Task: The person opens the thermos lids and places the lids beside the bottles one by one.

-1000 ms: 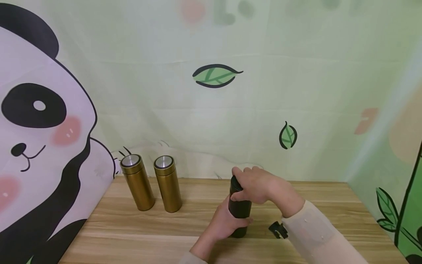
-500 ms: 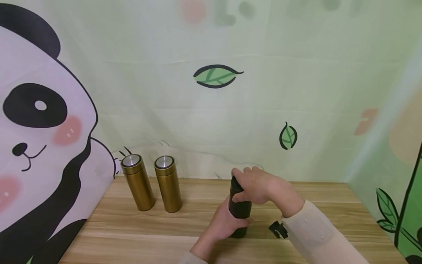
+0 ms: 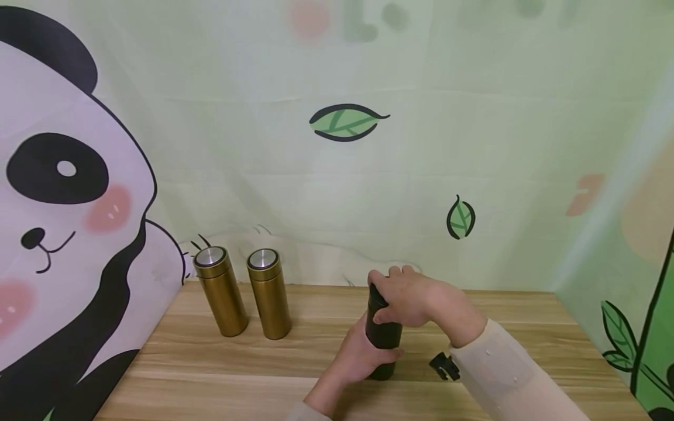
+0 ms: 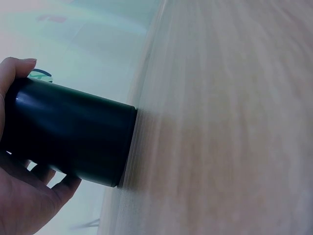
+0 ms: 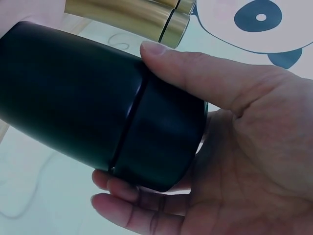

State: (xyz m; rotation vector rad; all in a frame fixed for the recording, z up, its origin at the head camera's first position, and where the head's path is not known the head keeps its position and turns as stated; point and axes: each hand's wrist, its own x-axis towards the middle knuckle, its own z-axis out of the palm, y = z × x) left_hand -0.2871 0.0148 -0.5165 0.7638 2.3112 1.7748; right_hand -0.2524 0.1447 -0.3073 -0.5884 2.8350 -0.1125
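Note:
A black thermos bottle [image 3: 383, 334] stands upright on the wooden table, its base on the tabletop in the left wrist view. My left hand [image 3: 354, 355] grips its body around the middle. Over the top, my right hand [image 3: 411, 296] holds the lid [image 5: 164, 132], thumb on one side and fingers on the other. The right wrist view shows a thin seam between lid and body. Left of the hands stand two gold thermos bottles [image 3: 220, 292] with silver-topped lids, upright and a little apart.
A small black clip-like piece [image 3: 444, 366] lies on the table [image 3: 237, 380] beside my right sleeve. Behind the table's back edge hangs a pale green cloth backdrop [image 3: 253, 146] printed with a panda and leaves.
The right thumb and fingers have shifted very slightly on the lid. Left hand, black bottle and gold bottles stay as they were.

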